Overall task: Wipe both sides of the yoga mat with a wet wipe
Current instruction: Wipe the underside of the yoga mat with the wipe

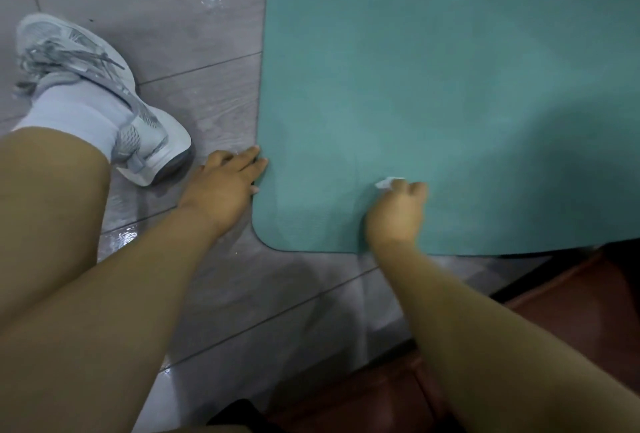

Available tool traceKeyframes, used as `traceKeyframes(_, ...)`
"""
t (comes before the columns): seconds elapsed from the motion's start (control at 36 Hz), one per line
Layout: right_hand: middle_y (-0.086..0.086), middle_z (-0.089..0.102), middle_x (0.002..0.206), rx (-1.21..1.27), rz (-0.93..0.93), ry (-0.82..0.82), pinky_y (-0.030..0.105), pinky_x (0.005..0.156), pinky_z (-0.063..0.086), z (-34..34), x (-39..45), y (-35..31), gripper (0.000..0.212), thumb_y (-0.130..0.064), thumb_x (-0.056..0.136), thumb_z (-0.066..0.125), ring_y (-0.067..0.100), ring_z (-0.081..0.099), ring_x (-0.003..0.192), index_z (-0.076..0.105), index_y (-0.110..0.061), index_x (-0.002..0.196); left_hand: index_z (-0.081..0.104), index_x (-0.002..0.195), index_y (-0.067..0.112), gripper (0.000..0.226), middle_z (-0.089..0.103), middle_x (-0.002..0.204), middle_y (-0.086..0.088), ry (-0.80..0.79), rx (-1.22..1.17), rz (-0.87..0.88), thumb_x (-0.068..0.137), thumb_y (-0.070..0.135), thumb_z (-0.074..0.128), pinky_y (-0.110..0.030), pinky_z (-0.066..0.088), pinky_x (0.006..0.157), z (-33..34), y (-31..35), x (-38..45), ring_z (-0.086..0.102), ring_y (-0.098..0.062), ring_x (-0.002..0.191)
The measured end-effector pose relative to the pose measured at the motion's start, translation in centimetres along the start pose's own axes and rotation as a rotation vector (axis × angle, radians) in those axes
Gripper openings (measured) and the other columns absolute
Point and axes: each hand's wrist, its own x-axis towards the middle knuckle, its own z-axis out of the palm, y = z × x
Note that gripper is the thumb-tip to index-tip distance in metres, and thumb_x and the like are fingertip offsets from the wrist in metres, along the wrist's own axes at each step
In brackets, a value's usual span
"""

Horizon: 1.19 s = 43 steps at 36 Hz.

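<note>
— How does the yoga mat (433,86) look?
— Teal, matte, lying flat on the grey plank floor (194,51), rounded near-left corner.
— And the hands?
— The left hand (225,186) lies flat with straight fingers at the mat's left edge; the right hand (398,210) grips a white wet wipe (387,183) against the mat's near end.
</note>
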Motion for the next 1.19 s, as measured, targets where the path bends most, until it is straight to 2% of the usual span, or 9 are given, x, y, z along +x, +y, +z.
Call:
traceKeyframes(0.22,0.02,0.057,0.083,0.32,-0.806,-0.188,0.036,0.041,0.047,2.3,-4.6,-9.6,0.032,-0.017,0.087,0.04,0.034,0.056,0.058,0.066,0.001,0.089,0.036,0.144,0.031,0.05,0.016,0.156,0.012,0.046,-0.032,-0.018,0.096,0.026,0.051,-0.032,0.024,0.107,-1.8,0.3,0.0,0.024,-0.03,0.127)
traceKeyframes(0.31,0.016,0.057,0.09,0.258,-0.952,-0.239,0.034,0.068,0.045,1.1,-1.6,-7.5,0.023,-0.022,0.096,0.044,0.029,0.052,0.079,0.062,-0.008,0.09,0.042,0.141,0.03,0.046,0.02,0.155,0.014,0.063,-0.072,-0.011,0.096,0.025,0.051,-0.034,0.027,0.106,-1.7,0.1,0.4,0.027,-0.03,0.126)
traceKeyframes(0.47,0.019,0.052,0.108,0.209,-0.115,0.099,0.015,0.078,0.033,-0.9,5.3,0.9,0.017,-0.005,0.091,0.05,0.032,0.056,0.093,0.066,-0.003,0.096,0.048,0.137,0.025,0.041,0.032,0.152,0.009,0.124,-0.125,-0.002,0.096,0.023,0.051,-0.039,0.029,0.106,-1.3,0.0,0.7,0.031,-0.032,0.124)
traceKeyframes(0.56,0.018,0.047,0.116,0.192,0.027,0.119,0.015,0.076,0.03,-0.5,4.1,0.2,0.025,-0.001,0.09,0.046,0.028,0.053,0.1,0.061,-0.001,0.109,0.046,0.138,0.024,0.043,0.04,0.146,0.003,0.173,-0.117,0.001,0.095,0.025,0.051,-0.044,0.034,0.102,-1.5,0.8,1.1,0.034,-0.035,0.119)
traceKeyframes(0.69,0.016,0.058,0.092,0.308,-0.569,-0.075,0.037,0.082,0.046,1.9,-0.8,-3.1,0.024,-0.013,0.089,0.041,0.031,0.056,0.083,0.062,-0.004,0.085,0.039,0.143,0.026,0.049,0.032,0.141,-0.008,0.143,-0.018,-0.082,0.096,0.034,0.049,-0.043,0.032,0.099,-1.6,3.2,1.8,0.029,-0.035,0.12)
traceKeyframes(0.78,0.009,0.051,0.111,0.173,-0.881,-0.276,0.029,0.08,0.041,0.7,-0.1,-0.9,0.028,-0.015,0.094,0.035,0.025,0.049,0.091,0.058,-0.012,0.11,0.043,0.139,0.021,0.047,0.031,0.138,-0.012,0.156,-0.041,-0.128,0.094,0.032,0.051,-0.044,0.031,0.099,-1.4,4.3,2.2,0.029,-0.036,0.118)
traceKeyframes(0.86,0.001,0.053,0.112,0.112,-0.721,-0.156,0.027,0.081,0.035,0.0,3.9,4.2,0.024,-0.014,0.095,0.042,0.022,0.052,0.1,0.058,-0.013,0.113,0.051,0.132,0.013,0.043,0.036,0.134,-0.018,0.208,-0.038,-0.135,0.091,0.027,0.057,-0.047,0.033,0.097,-0.8,4.8,2.3,0.033,-0.039,0.115)
traceKeyframes(1.06,0.017,0.048,0.125,0.119,0.273,0.129,0.025,0.087,0.035,-2.7,9.3,14.0,0.029,-0.013,0.092,0.047,0.032,0.049,0.109,0.059,-0.007,0.118,0.062,0.102,-0.008,0.031,0.049,0.126,-0.027,0.336,-0.045,-0.078,0.08,0.013,0.07,-0.055,0.041,0.09,0.2,6.1,3.3,0.043,-0.047,0.109)
traceKeyframes(1.19,0.011,0.063,0.097,0.355,0.241,0.151,0.027,0.081,0.041,-0.3,7.3,8.1,0.021,0.0,0.081,0.051,0.03,0.059,0.095,0.057,-0.02,0.081,0.059,0.102,-0.015,0.034,0.052,0.121,-0.033,0.353,-0.061,-0.092,0.08,0.009,0.063,-0.056,0.042,0.091,0.5,6.9,4.2,0.05,-0.052,0.106)
